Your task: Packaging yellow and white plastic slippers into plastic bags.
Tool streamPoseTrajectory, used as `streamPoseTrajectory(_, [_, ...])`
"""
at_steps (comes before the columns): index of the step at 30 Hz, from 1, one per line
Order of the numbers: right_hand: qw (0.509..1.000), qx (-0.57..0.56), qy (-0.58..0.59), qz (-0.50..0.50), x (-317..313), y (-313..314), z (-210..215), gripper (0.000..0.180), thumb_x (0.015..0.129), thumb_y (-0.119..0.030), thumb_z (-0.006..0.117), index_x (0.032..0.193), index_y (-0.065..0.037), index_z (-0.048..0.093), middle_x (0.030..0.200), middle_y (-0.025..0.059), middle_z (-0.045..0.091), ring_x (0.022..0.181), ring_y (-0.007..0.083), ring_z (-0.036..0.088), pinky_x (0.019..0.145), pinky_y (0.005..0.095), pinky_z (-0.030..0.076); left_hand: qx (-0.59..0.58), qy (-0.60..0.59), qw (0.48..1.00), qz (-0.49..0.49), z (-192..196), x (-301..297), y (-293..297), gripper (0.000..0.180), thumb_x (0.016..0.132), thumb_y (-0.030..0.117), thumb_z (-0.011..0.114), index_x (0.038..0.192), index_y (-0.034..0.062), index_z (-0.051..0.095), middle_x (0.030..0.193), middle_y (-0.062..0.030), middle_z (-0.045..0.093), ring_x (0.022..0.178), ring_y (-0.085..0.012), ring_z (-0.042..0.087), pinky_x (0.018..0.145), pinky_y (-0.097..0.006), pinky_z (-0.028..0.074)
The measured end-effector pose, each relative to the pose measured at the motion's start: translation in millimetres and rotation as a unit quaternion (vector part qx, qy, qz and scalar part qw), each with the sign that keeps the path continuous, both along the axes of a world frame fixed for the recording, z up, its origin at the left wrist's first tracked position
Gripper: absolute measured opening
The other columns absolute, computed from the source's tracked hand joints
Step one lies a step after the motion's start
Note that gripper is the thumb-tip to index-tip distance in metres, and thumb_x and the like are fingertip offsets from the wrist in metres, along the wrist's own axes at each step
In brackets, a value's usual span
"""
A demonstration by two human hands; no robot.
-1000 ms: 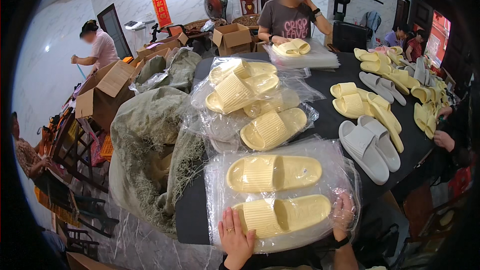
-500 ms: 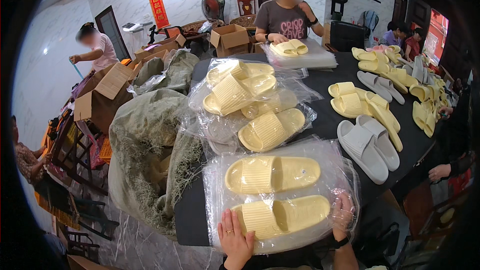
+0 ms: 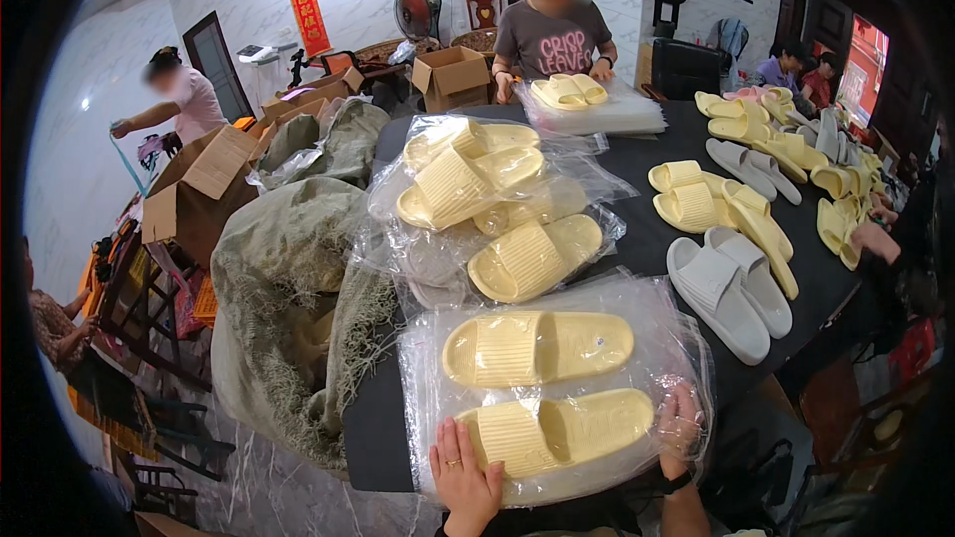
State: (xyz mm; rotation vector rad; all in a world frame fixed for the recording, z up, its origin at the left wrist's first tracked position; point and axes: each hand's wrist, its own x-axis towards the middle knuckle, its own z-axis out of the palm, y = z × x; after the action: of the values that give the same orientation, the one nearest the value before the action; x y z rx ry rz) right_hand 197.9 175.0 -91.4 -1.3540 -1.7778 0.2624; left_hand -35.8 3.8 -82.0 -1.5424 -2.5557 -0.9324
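Note:
A pair of yellow slippers lies side by side in a clear plastic bag, the far slipper (image 3: 587, 348) above the near slipper (image 3: 597, 428). Beneath it more clear bags (image 3: 423, 368) are stacked at the table's front edge. My left hand (image 3: 466, 472) lies flat with fingers spread, at the toe of the near slipper. At that slipper's heel, my right hand (image 3: 680, 428) shows through the plastic, its fingers stretched upward and slightly bent, with nothing visible in them. Whether it pinches the film is blurred by glare. Behind the bag rests a heap of bagged slippers (image 3: 537, 259).
Loose grey slippers (image 3: 731, 298) and yellow slippers (image 3: 766, 239) cover the table's right side. A woven sack (image 3: 288, 239) stands against its left edge, near cardboard boxes (image 3: 204, 189). Across the table, a person (image 3: 552, 35) stands at another bag stack (image 3: 597, 117).
My hands and the bagged pair stay almost still. The person across has drawn both hands to the sides of the bag stack. At the right, another person's hand has reached the yellow slippers.

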Motion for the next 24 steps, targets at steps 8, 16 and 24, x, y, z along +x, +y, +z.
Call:
streamPoseTrajectory(8, [0.998, -0.046, 0.042, -0.011, -1.0, -0.2, -2.0, 0.017, 0.088, -0.001, 0.049, 0.102, 0.003, 0.059, 0.103, 0.0153, 0.062, 0.096, 0.0284, 0.059, 0.085, 0.034, 0.046, -0.009, -0.011, 1.0, -0.002, 5.0, 0.0, 1.9, 0.069, 0.091, 0.046, 0.037, 0.139, -0.0037, 0.03, 0.143, -0.0233, 0.031, 0.132, -0.0388, 0.03, 0.106, -0.049, 0.021])
streamPoseTrajectory(16, [0.998, -0.049, 0.026, 0.016, 1.4, -3.5, 2.0, 0.016, 0.089, 0.0, 0.047, 0.101, 0.002, 0.058, 0.103, 0.0146, 0.061, 0.096, 0.0283, 0.058, 0.085, 0.0337, 0.046, -0.009, 0.0, 1.0, -0.001, 1.9, 1.3, -3.2, 0.069, 0.092, 0.046, 0.036, 0.139, -0.004, 0.03, 0.143, -0.0229, 0.03, 0.132, -0.0383, 0.029, 0.107, -0.05, 0.02])
streamPoseTrajectory(24, [0.998, -0.062, -0.015, -0.003, 5.9, -2.4, -6.7, 0.015, 0.089, -0.001, 0.049, 0.101, 0.002, 0.058, 0.102, 0.0143, 0.061, 0.094, 0.0282, 0.059, 0.082, 0.0346, 0.046, -0.017, 0.007, 1.0, -0.001, 4.8, 1.0, -1.2, 0.067, 0.093, 0.045, 0.033, 0.139, -0.0033, 0.029, 0.144, -0.0227, 0.029, 0.134, -0.0365, 0.027, 0.107, -0.048, 0.019])
